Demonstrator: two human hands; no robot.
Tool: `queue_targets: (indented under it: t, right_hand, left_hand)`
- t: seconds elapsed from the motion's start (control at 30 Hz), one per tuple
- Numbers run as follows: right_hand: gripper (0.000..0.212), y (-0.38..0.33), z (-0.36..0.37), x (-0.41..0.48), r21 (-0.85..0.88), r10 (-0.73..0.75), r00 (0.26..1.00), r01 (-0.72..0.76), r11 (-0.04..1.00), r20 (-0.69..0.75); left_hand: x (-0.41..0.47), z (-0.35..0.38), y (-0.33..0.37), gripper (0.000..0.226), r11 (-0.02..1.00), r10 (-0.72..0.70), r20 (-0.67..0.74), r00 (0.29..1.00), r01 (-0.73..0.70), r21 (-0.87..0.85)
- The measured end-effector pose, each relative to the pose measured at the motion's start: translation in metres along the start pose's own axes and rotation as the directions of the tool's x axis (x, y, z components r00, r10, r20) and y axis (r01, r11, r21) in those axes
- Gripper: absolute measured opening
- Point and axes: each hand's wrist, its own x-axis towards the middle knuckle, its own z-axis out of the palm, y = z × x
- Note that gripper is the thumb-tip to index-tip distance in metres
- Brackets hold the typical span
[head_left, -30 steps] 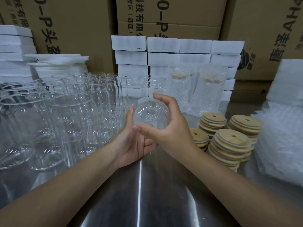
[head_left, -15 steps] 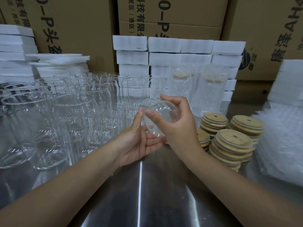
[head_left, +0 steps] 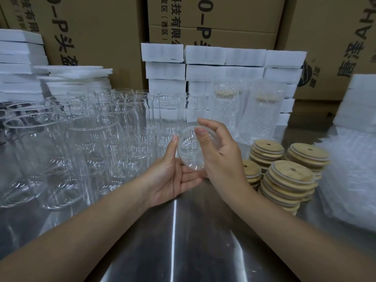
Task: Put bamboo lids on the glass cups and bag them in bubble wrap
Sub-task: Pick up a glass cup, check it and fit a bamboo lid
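A clear glass cup is held tipped on its side above the steel table, one round end facing me. My right hand grips it, thumb on the near face and fingers curled over the top. My left hand cradles it from below with fingers nearly straight, thumb touching its left edge. Stacks of round bamboo lids with small holes sit just right of my right hand. Flat bubble wrap bags are piled at the far right.
Many empty glass cups crowd the table's left half. Two lidded cups in bubble wrap stand behind the lids. White foam blocks and cardboard boxes line the back. Steel table lies under my forearms.
The cup has tilted and shifted slightly right in my hands. My right thumb has moved onto its near face and my left thumb now touches its edge.
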Motion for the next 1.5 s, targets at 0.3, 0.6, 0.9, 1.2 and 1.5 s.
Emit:
queue_targets:
  t: [0.3,0.6,0.9,1.2,1.5]
  right_hand:
    - [0.021,0.004,0.002,-0.004,0.033,-0.051,0.998,0.05,0.998,0.026]
    - [0.046,-0.004,-0.001,-0.002,0.0,0.049,0.999,-0.049,0.999,-0.017]
    - [0.096,0.003,-0.003,0.008,0.318,0.329,0.942,-0.294,0.901,-0.063]
    - [0.09,-0.006,-0.002,0.012,0.557,0.444,0.872,-0.268,0.786,-0.207]
    - [0.092,-0.002,-0.007,0.016,0.619,0.452,0.868,-0.242,0.747,-0.206]
  left_hand:
    - [-0.001,0.003,-0.006,0.068,0.995,0.005,-0.05,0.999,-0.01,-0.098]
    - [-0.008,0.007,-0.007,0.104,0.964,0.233,0.083,0.969,-0.242,0.113]
    - [-0.01,0.013,-0.008,0.088,0.804,0.494,-0.022,0.869,-0.448,0.39]
    - [-0.009,0.022,-0.014,0.071,0.604,0.741,-0.098,0.665,-0.595,0.53]
    - [-0.014,0.022,-0.003,0.064,0.745,0.622,-0.161,0.766,-0.516,0.423]
